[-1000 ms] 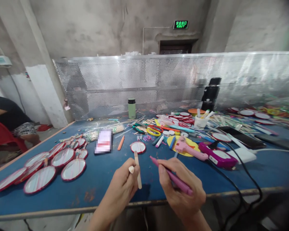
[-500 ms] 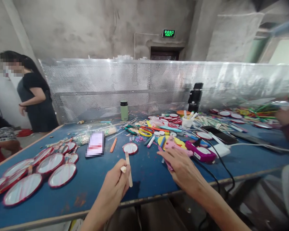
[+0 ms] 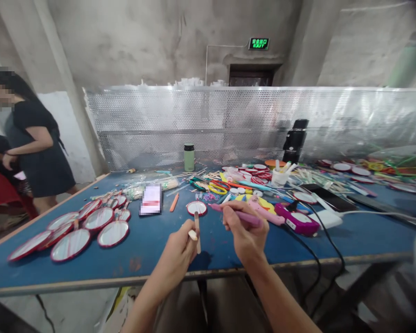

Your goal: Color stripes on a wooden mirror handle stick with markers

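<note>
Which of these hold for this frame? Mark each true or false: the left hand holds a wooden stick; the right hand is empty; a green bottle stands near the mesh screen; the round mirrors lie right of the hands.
1. The left hand holds a wooden stick. True.
2. The right hand is empty. False: it grips a pink pen.
3. A green bottle stands near the mesh screen. True.
4. The round mirrors lie right of the hands. False: most lie to the left on the blue table.

Standing person [image 3: 31, 143] cut off at left edge; wooden stick's [image 3: 197, 231] lower end hidden inside left hand [image 3: 180, 252].
</note>
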`<state>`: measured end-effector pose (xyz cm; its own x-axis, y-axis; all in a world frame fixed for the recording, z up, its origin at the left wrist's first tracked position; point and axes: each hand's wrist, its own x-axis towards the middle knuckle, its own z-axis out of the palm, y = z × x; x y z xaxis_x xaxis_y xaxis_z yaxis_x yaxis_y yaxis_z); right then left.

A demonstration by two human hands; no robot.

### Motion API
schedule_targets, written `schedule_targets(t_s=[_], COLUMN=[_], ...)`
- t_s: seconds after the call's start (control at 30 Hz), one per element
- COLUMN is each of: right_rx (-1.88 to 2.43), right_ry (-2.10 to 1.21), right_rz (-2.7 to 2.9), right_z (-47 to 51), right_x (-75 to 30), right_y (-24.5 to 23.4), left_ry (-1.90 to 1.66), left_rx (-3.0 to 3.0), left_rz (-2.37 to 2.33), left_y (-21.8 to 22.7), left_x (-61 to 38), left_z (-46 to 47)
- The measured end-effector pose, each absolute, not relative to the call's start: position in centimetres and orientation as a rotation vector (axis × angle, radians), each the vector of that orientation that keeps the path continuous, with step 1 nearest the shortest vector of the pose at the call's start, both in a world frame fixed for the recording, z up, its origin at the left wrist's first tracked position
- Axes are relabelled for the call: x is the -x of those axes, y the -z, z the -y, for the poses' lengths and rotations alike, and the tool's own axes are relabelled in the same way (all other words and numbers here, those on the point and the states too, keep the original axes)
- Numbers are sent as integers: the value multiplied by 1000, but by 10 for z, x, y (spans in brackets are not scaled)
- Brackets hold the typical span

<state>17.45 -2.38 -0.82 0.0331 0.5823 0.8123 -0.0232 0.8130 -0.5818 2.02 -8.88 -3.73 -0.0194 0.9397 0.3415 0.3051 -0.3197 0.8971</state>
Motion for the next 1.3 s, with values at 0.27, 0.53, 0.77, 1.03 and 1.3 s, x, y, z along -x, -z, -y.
schedule_targets(t_s=[0.27, 0.53, 0.77, 1.03, 1.3], right_rx=[534, 495, 424, 440, 382], right_ry=[-505, -316, -209, -231, -219], right_rz=[1424, 1466, 1547, 1558, 1599], right_z=[23, 34, 43, 49, 48], right_x=[-173, -171, -172, -167, -166], right_y=[25, 32, 34, 37, 37], left_ry=[-1381, -1370, -1387, -1378, -1371], left_rx=[-1551, -1575, -1626, -1607, -1631], left_rz=[-1288, -1252, -1231, -1244, -1247], left_y=[31, 34, 41, 41, 43], left_x=[-34, -30, -29, -30, -31], left_z=[89, 95, 94, 94, 95])
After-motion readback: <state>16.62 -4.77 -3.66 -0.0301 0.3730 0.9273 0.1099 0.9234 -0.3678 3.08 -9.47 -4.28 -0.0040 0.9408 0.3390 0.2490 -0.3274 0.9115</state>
